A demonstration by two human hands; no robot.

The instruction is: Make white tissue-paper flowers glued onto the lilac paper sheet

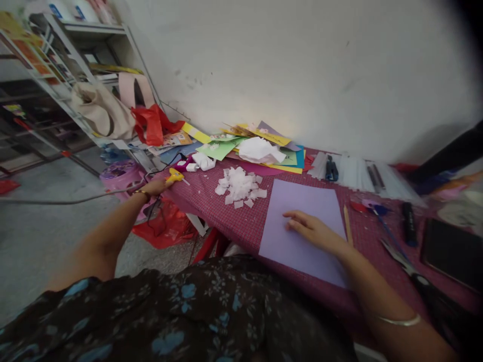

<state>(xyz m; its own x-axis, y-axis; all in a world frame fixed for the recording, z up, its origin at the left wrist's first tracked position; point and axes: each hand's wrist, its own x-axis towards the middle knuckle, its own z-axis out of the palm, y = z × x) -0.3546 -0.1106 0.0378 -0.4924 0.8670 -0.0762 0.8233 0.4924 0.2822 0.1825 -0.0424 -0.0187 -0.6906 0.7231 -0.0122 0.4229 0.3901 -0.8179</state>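
Observation:
My left hand (154, 187) is closed around a yellow glue gun (174, 176) at the left end of the table. Over a sheet of purple paper (298, 201), my right hand (311, 230) is open, its fingers loosely bent and nothing in them; whether it touches the sheet I cannot tell. Between my hands a pile of small cut white paper pieces (239, 185) lies on the red checked tablecloth (234, 221). A wooden pencil (347, 226) is beside the purple sheet's right edge.
Coloured papers (222, 147) with crumpled white paper (260, 150) are stacked by the wall. Clear plastic sticks (350, 172), a black marker (408, 223), scissors (418, 279) and a flat black device (453, 251) lie at right. A shelf (94, 28) stands at left.

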